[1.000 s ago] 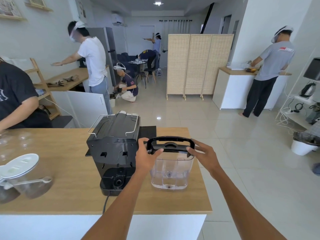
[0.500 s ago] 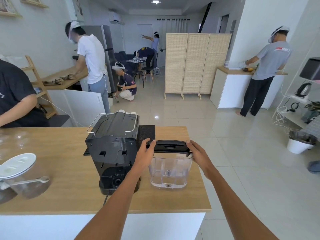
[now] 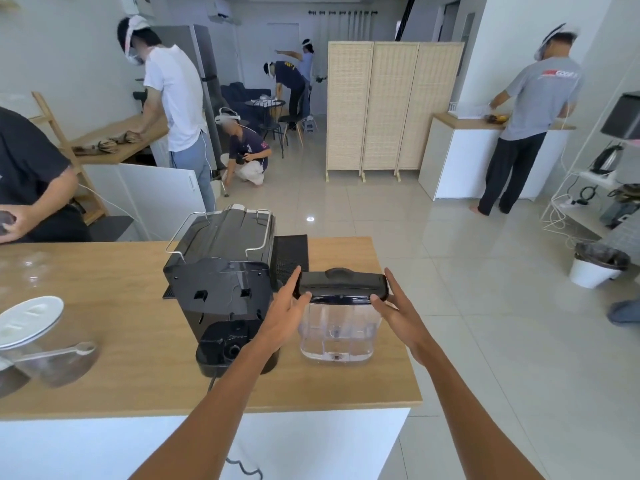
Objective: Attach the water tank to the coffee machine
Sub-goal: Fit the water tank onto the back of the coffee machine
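The tank stands upright on the worktop between the two hands, just right of the machine and not yet mounted on it. It is a clear, stiff plastic box with a black lid on top; almost no water shows inside, so it should lift light, though the smooth walls look slippery and thin enough to crack if knocked. The left hand lies flat against the lid's left end with its thumb on the front edge, and the right hand presses the right end with fingers stretched out; both are open-palmed, squeezing the lid from the sides rather than clenched around anything. Holding by the lid alone looks risky, since it may come off; a grip lower on the walls, or one palm under the base, seems safer. The machine shows its back to the person, with a round seat at its foot just below the left wrist, which is likely where the tank goes. The left forearm crosses over that seat and would have to clear. A black cord leaves the foot toward the person. Beyond the left hand a black tray leans beside the machine. Far to the left stand a jar with a white cover and a spoon, well apart.
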The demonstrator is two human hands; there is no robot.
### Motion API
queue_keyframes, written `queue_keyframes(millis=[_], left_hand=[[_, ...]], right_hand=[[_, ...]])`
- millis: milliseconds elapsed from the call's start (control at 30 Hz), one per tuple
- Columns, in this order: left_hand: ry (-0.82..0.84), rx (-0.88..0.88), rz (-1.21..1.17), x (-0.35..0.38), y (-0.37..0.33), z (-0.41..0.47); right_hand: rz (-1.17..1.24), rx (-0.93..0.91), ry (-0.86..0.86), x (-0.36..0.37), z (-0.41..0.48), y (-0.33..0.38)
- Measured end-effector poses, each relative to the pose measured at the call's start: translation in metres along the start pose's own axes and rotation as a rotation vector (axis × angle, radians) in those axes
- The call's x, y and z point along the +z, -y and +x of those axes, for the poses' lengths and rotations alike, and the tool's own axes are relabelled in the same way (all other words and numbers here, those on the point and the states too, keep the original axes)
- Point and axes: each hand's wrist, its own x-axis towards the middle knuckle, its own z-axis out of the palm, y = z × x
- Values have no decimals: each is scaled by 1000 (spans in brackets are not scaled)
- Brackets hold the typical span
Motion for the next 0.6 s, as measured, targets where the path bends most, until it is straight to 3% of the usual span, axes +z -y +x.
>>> queue_keyframes(millis=[100, 400, 600], left_hand=[[45, 35, -8, -1, 1, -5], [84, 231, 288, -12, -3, -2], [70, 248, 209, -14, -3, -5]], right_hand=[[-32, -60, -3, 1, 2, -4], [-253, -185, -29, 4, 8, -23], [-249, -256, -51, 3, 12, -32]])
